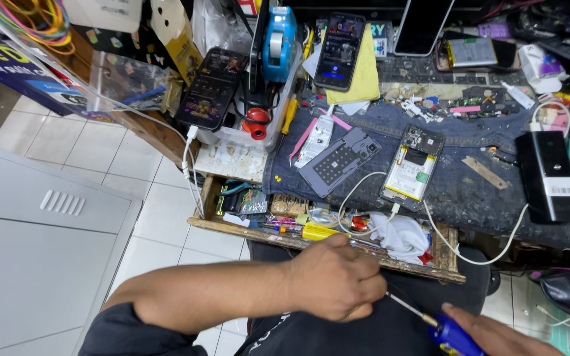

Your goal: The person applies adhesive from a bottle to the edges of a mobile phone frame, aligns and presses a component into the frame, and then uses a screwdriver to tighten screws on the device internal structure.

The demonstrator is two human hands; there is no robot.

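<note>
Head view, hands: we log the left hand [335,280] low and near, curled into a loose fist over the lap; we cannot tell what, if anything, lies inside it.
Head view, right hand: the right hand [496,333] enters at the near right corner, its fingers partly cut off by the frame edge and closed around the blue handle of a screwdriver [430,318].
Screwdriver: we note its thin metal shaft running up and left from the handle, with the tip reaching the knuckles of the left fist; the tip itself is hidden there.
Drawer: an open wooden drawer [453,254] sits just beyond the left hand, holding a yellow tool, a white cloth and small parts.
Work mat: a dark denim-like mat [470,191] covers the bench beyond the drawer.
Opened phone: an opened phone [412,163], back off and battery showing, lies on the mat, with a white cable [456,247] leading from its near end.
Back cover: a grey back cover [338,160] lies to its left.
Black box: a black box [549,175] lies at the right of the mat.
Lit phones: two lit phones [340,49] stand propped at the far side.
Tape dispenser: a blue tape dispenser [278,39] stands between them.
</note>
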